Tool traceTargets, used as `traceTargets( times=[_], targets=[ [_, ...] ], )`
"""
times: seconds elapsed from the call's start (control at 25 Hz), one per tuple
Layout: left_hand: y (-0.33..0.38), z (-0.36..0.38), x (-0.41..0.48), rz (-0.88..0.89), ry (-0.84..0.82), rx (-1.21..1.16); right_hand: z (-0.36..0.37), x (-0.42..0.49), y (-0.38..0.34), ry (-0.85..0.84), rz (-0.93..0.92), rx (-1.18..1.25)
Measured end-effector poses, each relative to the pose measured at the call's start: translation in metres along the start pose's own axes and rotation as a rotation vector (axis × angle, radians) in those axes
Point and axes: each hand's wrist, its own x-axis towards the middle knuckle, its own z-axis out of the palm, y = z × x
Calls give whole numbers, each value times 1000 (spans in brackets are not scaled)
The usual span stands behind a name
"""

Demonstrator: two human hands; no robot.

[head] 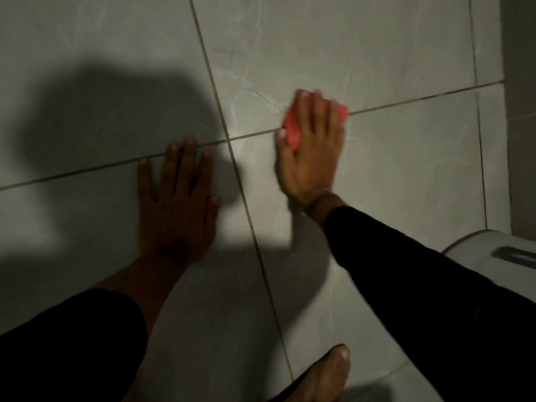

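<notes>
Black left sleeve first; its left hand lies flat, fingers spread, empty, on grey marbled tiles. Well to its right, a blurred pink-red cloth or sponge sits under the right hand, whose straight fingers press it over a grout line. Its long axis is unclear.

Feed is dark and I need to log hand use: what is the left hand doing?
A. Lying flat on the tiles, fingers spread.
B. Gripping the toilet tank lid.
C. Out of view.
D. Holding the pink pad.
A: the left hand lies flat on the tiles, holding nothing; the pink pad is under the right hand.
</notes>
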Motion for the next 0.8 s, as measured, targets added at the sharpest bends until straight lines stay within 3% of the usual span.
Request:
traceTargets(
  times=[0.12, 0.24, 0.28, 0.32, 0.36, 0.4, 0.44, 0.52, 0.64, 0.8],
  targets=[
    [1, -2, 1, -14, -11, -24, 17, -80, -45, -83, -266, 46],
    [1, -2, 0, -8, -27, -31, -13, -259, -5, -318, -528, 66],
    [0, -2, -1, -9, -33, -31, -23, -304, 16, -357, -407, 220],
    [0, -3, -1, -10, -35, -27, -31, -328, 32, -421, -153, 386],
    [0, -3, -1, -9, -39, -20, -43, -330, 52, -492, -48, 205],
    [0, -4, 0, -8, -40, -20, -47, -315, 73, -403, 72, -27],
    [1, -5, 0, -8, -39, -30, -40, -293, 99, -331, 272, -69],
    [4, -5, 0, -4, -27, -46, -36, -207, 134, -123, 545, 40],
    [1, -4, 1, -7, -15, -42, -24, -134, 117, 69, 562, 40],
    [2, -5, 0, -18, -15, -40, 7, -231, -15, -78, 102, -30]
  ],
)
